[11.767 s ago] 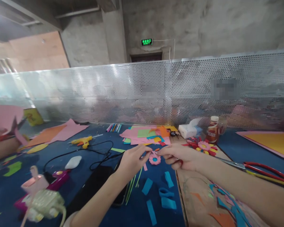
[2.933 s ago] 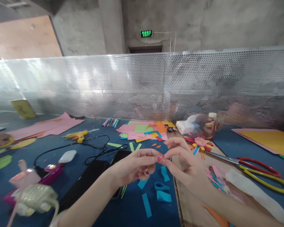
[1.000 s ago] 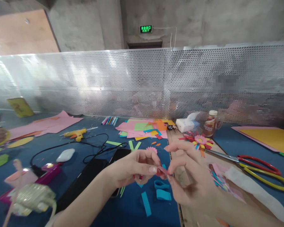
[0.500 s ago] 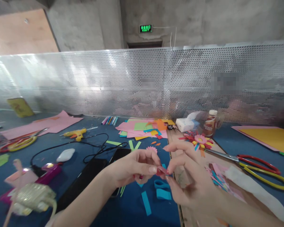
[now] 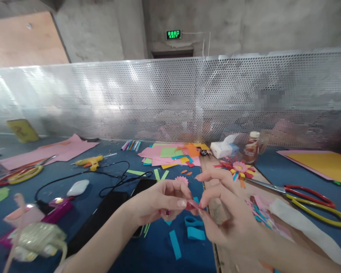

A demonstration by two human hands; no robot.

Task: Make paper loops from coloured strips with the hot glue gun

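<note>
A small piece of red paper is pinched between my two hands, above the blue table. My left hand grips its left end with thumb and fingers. At its right end, my right hand pinches with thumb and index finger, while its other fingers stay raised. Blue paper strips and a curled blue paper piece lie below the hands. Just behind my left hand is a pink scalloped paper piece. Part of the red paper is hidden by my fingertips.
Large scissors and a paper flower lie right. Behind are coloured papers, a tissue box and a bottle. A yellow glue gun, its cable and a black phone are left. A perforated metal screen stands behind.
My hands keep hold of the red paper, which looks slightly more folded or twisted between the fingertips. The view has shifted slightly; the table items stay where they were.
</note>
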